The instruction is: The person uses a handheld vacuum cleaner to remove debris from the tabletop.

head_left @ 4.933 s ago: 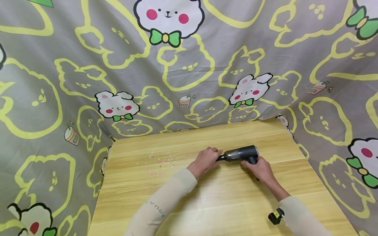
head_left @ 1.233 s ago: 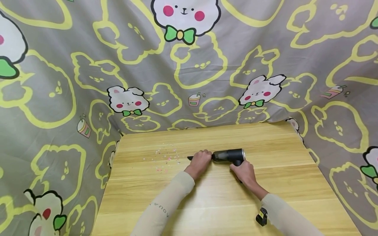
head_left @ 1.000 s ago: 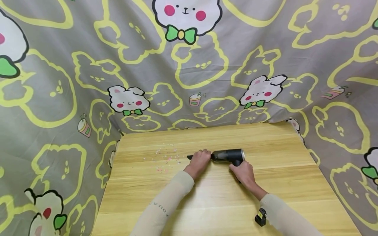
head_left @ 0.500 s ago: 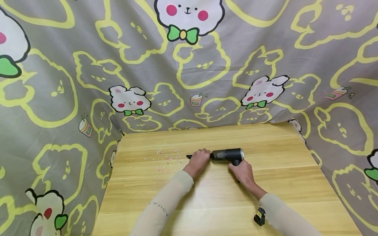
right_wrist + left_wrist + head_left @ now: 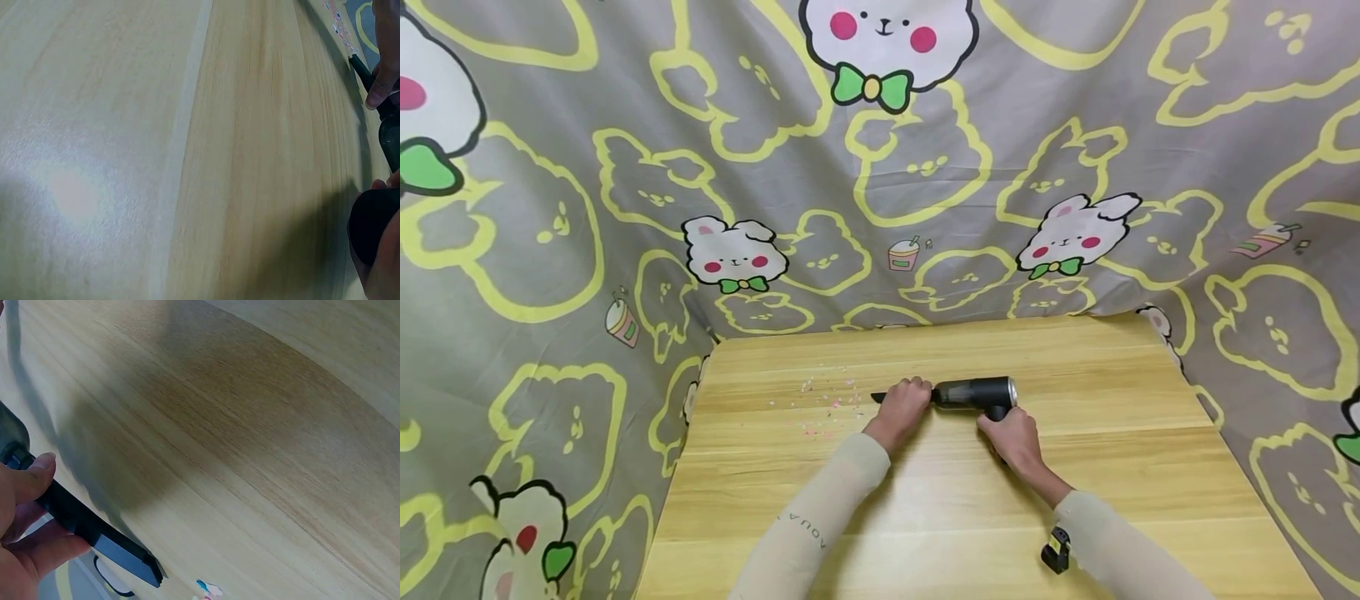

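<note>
Pinching a slim black plastic nozzle (image 5: 122, 549) with the left hand (image 5: 904, 410), thumb on top and fingers beneath in the left wrist view. Gripping, with the right hand (image 5: 1015, 437), the short black handle (image 5: 997, 412) of a gun-shaped dark handheld device (image 5: 976, 393), with a smoky see-through front section and a silvery rear rim. Pointing the device leftward over a pale yellow wood-grain table (image 5: 1000, 533); cannot tell whether touching the tabletop at the tip. Aimed toward a loose scatter of tiny pink, white and blue flecks (image 5: 837, 404) on the far left part of the table, with the nearest just beyond the nozzle. Compared with 4.9 s ago, shifted leftward with both hands and brought nearer to the flecks; now showing the nozzle's end past the left hand, then out of sight. Compared with 0.5 s ago, almost unchanged. Wearing cream long sleeves (image 5: 805, 521), with a small black block (image 5: 1056, 552) at the right cuff. Backed and flanked by grey printed cloth (image 5: 760, 183) with yellow animal outlines
</note>
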Demonstrator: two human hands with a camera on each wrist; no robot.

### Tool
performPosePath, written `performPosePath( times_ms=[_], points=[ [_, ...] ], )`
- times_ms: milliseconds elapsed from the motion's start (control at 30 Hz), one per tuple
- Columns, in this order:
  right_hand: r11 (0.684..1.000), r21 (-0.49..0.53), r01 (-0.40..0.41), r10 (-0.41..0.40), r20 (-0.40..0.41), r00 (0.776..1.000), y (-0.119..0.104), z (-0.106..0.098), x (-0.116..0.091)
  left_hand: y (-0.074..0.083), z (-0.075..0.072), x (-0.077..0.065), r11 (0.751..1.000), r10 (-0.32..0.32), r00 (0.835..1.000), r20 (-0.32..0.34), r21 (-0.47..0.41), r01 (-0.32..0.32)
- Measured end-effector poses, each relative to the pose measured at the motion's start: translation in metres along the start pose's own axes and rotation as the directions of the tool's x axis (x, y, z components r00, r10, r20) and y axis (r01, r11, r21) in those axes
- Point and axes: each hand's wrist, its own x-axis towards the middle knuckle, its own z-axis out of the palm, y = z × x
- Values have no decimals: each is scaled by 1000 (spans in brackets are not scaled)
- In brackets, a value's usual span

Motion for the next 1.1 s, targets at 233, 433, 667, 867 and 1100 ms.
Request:
performPosePath(
  times_ms=[233, 433, 667, 867, 1100],
  points=[
    [1000, -4, 18, -18, -6, 1000, -2, 5, -1, -3, 1, -1, 1000, -8, 1000, -8, 23, 9],
    [1000, 8, 23, -23, -12, 1000, -5, 8, -3, -7, 1, -2, 1000, -11, 1000, 24, 19, 10],
    [999, 8, 36, -36, -13, 999, -7, 10, -3, -10, -1, -3, 1000, -22, 999, 45, 11, 22],
    [999, 6, 54, -53, -20, 998, -11, 12, -4, -14, -3, -5, 998, -37, 998, 55, -45, 39],
    [998, -10, 67, -68, -28, 997, -14, 16, -2, -18, -3, -6, 997, -48, 998, 36, -65, 50]
  ],
)
